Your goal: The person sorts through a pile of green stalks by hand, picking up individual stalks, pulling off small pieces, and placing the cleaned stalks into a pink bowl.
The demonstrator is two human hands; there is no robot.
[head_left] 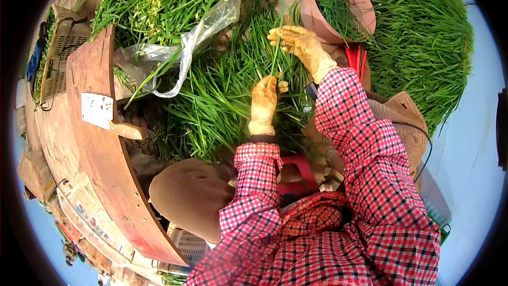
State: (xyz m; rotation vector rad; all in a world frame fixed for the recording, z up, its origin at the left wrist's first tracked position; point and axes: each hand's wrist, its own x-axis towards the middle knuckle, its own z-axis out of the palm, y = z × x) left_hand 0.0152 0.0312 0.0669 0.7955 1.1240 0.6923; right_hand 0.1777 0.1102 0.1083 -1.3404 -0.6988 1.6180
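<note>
Fingers of yellow-gloved left hand [263, 101] clamp slender green stalk [275, 60], presumably steadying it; we cannot tell yellow-gloved right hand [304, 48]'s grip.

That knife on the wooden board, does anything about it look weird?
Yes, a little. The knife lies on the board, but its handle sticks out past the edge, so it could perhaps get bumped off. Its blade looks speckled too; I can't tell with what.

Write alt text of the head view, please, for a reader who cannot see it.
A gloved left hand holds green stalks that reach the gloved right hand, over a heap of long greens. A cleaver lies on a wooden board at left.
</note>
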